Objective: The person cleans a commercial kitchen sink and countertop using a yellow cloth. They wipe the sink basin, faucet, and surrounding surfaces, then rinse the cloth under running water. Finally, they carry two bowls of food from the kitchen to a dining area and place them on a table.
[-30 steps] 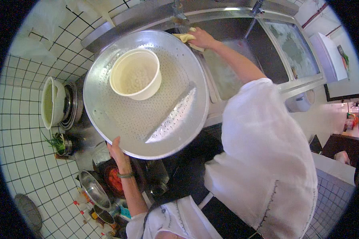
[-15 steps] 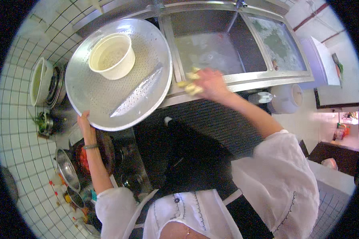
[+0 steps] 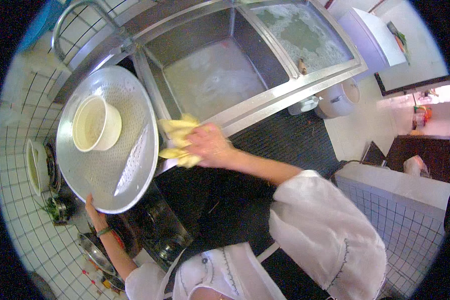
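Observation:
My left hand (image 3: 93, 210) grips the near rim of a large round perforated metal tray (image 3: 92, 172), with its fingers hidden underneath. On that tray rests a cream plastic tub (image 3: 110, 131), and a wet shiny streak runs along its right side. In my right hand (image 3: 208, 145) is a crumpled yellow cloth (image 3: 181, 134), slightly blurred, held close to the tray's right rim and the front left corner of the sink. Behind it lies the steel sink (image 3: 215, 75), with cloudy water in its basin.
A second basin (image 3: 300, 35) of foamy water adjoins on the right. A curved faucet (image 3: 60, 37) rises at the back left. Below the sink's edge stands a whitish bucket (image 3: 341, 100) on the floor. Bowls and a steel basin (image 3: 96, 252) line the tiled wall at left.
The view has turned to the right, shifting the sink and tray leftward in the picture. My right hand has moved the cloth from the sink's front edge closer to the tray's rim.

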{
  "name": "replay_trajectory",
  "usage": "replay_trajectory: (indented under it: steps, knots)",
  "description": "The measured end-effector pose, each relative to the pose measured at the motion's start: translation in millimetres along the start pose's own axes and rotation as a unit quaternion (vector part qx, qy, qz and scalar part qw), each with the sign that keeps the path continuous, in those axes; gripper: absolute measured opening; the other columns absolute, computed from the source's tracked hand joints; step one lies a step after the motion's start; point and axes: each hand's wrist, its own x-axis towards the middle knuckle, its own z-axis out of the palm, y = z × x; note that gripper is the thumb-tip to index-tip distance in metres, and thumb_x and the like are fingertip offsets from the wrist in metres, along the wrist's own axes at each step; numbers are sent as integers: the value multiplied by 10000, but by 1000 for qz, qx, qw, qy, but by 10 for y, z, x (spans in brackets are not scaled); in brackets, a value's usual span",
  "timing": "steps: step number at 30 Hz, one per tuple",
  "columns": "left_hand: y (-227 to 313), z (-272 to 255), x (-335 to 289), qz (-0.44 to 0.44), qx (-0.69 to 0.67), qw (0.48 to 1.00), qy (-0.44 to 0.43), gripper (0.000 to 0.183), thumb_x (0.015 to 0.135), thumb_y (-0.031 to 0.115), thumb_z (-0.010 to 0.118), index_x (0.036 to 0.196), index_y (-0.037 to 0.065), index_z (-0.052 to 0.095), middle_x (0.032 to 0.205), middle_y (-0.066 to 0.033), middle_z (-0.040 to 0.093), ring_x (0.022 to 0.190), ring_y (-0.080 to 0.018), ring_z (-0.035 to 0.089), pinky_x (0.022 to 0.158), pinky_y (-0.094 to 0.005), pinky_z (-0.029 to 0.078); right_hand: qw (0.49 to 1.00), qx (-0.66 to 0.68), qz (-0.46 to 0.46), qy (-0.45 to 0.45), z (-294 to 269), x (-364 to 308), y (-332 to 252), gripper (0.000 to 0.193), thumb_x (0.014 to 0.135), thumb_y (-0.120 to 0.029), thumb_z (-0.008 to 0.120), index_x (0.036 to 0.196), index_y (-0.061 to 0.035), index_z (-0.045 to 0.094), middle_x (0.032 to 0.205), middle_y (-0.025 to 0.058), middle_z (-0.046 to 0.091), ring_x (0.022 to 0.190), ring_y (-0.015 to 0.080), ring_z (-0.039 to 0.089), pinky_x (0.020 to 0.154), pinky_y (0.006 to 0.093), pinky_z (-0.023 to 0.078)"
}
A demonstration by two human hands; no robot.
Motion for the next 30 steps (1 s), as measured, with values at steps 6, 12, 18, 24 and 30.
replay_trajectory:
  steps: [6, 12, 18, 24, 30]
  knots:
    - [-50, -17, 55, -58, -8, 997, 49, 174, 747, 160, 564, 833, 9, 560, 850, -82, 571, 818, -240, 576, 749, -346, 491, 995, -80, 22, -60, -1385, -862, 1538, 517, 572, -333, 752, 1048, -175, 628, 1077, 94, 572, 1031, 302, 509, 846, 460, 388]
    - [-123, 258, -343, -53, -59, 990, 117, 140, 698, 92, 566, 818, 20, 557, 778, -55, 546, 718, -191, 536, 683, -294, 458, 934, 137, 331, -11, -1682, -72, 1561, 360, 717, -125, 682, 1052, -18, 603, 1015, 162, 610, 972, 309, 593, 873, 368, 451]
    - [-68, 677, -862, -34, -87, 978, 189, 153, 688, 171, 583, 798, 92, 511, 781, -15, 484, 739, -157, 490, 680, -292, 433, 991, 66, 105, -43, -954, 1491, 1329, 465, 649, -116, 715, 1088, -25, 589, 1070, 171, 575, 994, 334, 564, 865, 380, 454]
    - [-136, 914, -1225, -5, -154, 958, 243, 422, 665, 52, 534, 1075, -26, 476, 928, -84, 522, 833, -210, 536, 757, -316, 467, 994, -104, 45, -10, 297, 2910, 1526, 478, 633, -180, 733, 1085, -111, 594, 1041, 107, 546, 977, 304, 530, 797, 422, 448]
    - [-220, 1116, -1406, -21, -165, 923, 348, 480, 677, 24, 534, 1143, -33, 433, 1016, -104, 510, 922, -226, 521, 816, -323, 449, 975, -135, 9, -177, 503, 3099, 1679, 476, 667, -226, 733, 1110, -120, 597, 1112, 119, 581, 1038, 340, 541, 857, 420, 465]
